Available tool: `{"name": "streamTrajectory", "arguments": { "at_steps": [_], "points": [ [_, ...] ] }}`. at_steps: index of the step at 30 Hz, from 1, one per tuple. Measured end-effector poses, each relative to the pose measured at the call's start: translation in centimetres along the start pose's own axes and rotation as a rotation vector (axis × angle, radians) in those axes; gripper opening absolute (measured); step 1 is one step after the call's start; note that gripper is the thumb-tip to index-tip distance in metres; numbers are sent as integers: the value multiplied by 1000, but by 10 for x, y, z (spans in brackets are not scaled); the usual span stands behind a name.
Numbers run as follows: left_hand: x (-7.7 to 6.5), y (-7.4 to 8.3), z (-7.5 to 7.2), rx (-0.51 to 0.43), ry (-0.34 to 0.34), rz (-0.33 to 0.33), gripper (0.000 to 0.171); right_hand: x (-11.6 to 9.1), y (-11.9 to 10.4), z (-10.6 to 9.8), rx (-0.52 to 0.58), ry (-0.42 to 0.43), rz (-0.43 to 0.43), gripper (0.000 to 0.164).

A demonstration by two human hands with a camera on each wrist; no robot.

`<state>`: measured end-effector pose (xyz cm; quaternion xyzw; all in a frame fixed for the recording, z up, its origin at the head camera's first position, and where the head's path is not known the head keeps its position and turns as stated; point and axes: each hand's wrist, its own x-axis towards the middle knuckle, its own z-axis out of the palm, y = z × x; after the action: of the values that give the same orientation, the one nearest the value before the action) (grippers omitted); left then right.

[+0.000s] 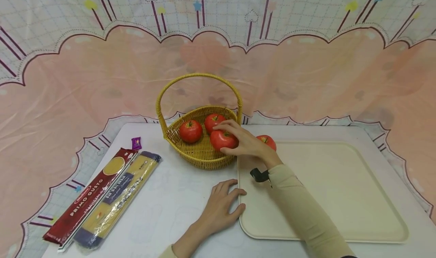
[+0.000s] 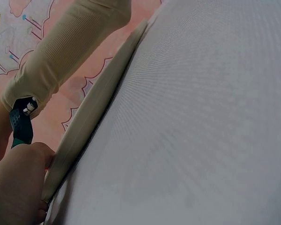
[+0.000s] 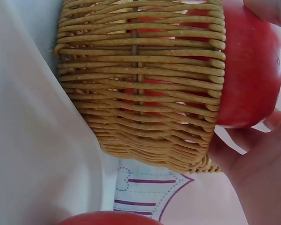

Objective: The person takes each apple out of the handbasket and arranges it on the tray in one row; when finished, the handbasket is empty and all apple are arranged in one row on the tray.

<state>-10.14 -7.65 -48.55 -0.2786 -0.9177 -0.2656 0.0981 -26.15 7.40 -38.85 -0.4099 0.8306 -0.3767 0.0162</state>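
Observation:
My right hand (image 1: 250,142) grips a red tomato (image 1: 221,141) at the right side of a yellow wicker basket (image 1: 208,164). In the right wrist view, this tomato (image 3: 250,70) bulges above the woven rim, fingers around it. Two more tomatoes lie inside: one at the left (image 1: 190,131), one at the back (image 1: 214,121). Another tomato (image 1: 267,141) sits at the back left corner of a cream tray (image 1: 334,190), partly behind my right hand. My left hand (image 1: 223,209) rests by the tray's left edge, fingertips touching the rim; the left wrist view shows only part of it.
Two spaghetti packs lie at the left, one red (image 1: 92,197) and one clear with blue ends (image 1: 119,197). A small purple wrapped candy (image 1: 136,143) is behind them. The basket's tall handle (image 1: 199,75) arches over it. A patterned cloth (image 1: 306,84) hangs behind the table.

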Motion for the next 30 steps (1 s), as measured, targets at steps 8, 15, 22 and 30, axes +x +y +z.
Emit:
{"name": "streamTrajectory", "arguments": {
  "at_steps": [8, 15, 22, 30],
  "points": [
    [0, -1, 0, 1, 12, 3, 24, -5, -4, -3, -17, 43, 13, 61],
    [0, -1, 1, 5, 15, 2, 24, -11, -8, -6, 5, 83, 36, 59],
    [-1, 0, 0, -2, -2, -10, 24, -19, -7, -8, 28, 125, 66, 60],
    [0, 1, 0, -5, 6, -5, 24, -25, -5, -11, 22, 165, 48, 60]
  ]
}}
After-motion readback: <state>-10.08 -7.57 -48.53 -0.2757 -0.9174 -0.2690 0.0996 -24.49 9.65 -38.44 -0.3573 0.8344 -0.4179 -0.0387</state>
